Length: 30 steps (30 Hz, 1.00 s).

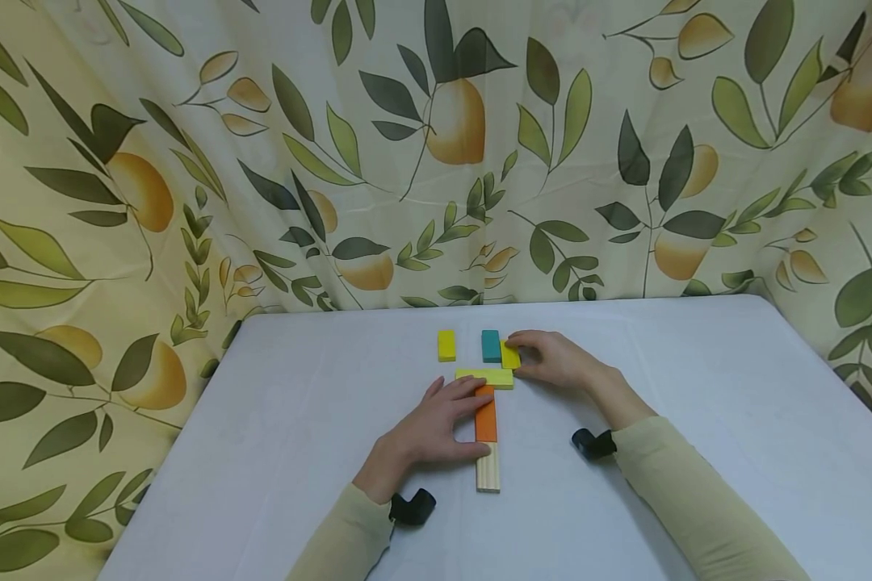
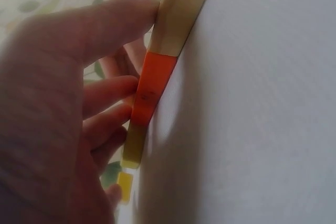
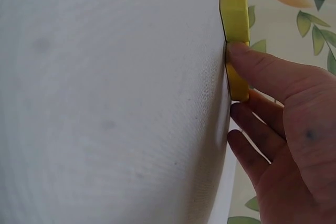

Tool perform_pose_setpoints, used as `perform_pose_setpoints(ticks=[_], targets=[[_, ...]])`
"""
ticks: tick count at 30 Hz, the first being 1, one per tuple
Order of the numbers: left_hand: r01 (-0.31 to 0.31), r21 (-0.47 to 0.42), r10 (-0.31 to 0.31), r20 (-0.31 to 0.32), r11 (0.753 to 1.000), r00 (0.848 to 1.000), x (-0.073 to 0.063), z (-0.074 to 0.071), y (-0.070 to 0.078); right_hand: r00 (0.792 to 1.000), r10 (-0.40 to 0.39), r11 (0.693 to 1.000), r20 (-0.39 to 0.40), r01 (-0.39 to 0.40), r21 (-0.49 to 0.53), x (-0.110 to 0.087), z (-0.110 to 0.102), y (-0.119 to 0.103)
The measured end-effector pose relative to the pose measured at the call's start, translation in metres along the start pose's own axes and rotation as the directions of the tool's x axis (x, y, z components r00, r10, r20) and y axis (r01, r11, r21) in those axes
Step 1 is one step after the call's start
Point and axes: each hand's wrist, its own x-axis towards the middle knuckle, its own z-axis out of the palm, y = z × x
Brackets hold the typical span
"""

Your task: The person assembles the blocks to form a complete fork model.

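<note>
My right hand [image 1: 558, 361] pinches a small yellow block [image 1: 509, 357], the thumb near one end and fingers at the other. This block lies beside a teal block [image 1: 490, 345] and close behind a long yellow-green block [image 1: 505, 379] set crosswise. My left hand [image 1: 432, 424] rests along the row with its fingers spread. Its fingertips touch the orange block [image 1: 486, 426], and the thumb touches a plain wooden block [image 1: 488, 478]. Orange and wooden blocks lie end to end, running from the yellow-green one toward me. In the left wrist view, the orange block [image 2: 152, 85] shows this contact.
Another yellow block [image 1: 446, 345] lies to the left of the teal one. A white cloth covers the table [image 1: 298, 387]. Behind it hangs a curtain [image 1: 421, 202] with a fruit and leaf print. Each wrist carries a black camera.
</note>
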Motion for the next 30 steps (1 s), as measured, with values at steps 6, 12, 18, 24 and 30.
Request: perform_pose_setpoints(ticks=[6,12,18,24,30], targets=[[0.001,-0.002,-0.001,-0.001,1.0,1.0,-0.0005,-0.0013,0.0011,1.0,0.01,1.0,-0.002,-0.01,0.006,0.0004,-0.0001,0.001],[0.002,-0.002,-0.002,0.001,1.0,1.0,-0.0006,-0.0022,0.0019,1.0,0.01,1.0,-0.001,-0.01,0.003,0.0008,0.0009,0.0022],[0.003,0.003,-0.003,0.003,1.0,1.0,-0.0005,-0.0029,0.0024,1.0,0.015,1.0,0.004,-0.015,0.004,0.0001,-0.0003,0.0009],[0.003,-0.004,-0.003,0.006,1.0,1.0,-0.0009,-0.0039,0.003,1.0,0.014,1.0,0.012,-0.014,-0.007,-0.0009,-0.0031,0.0003],[0.005,0.007,-0.005,0.003,1.0,1.0,-0.0009,-0.0034,0.0019,0.999,0.032,0.999,0.007,-0.032,0.008,-0.002,-0.0078,-0.0026]])
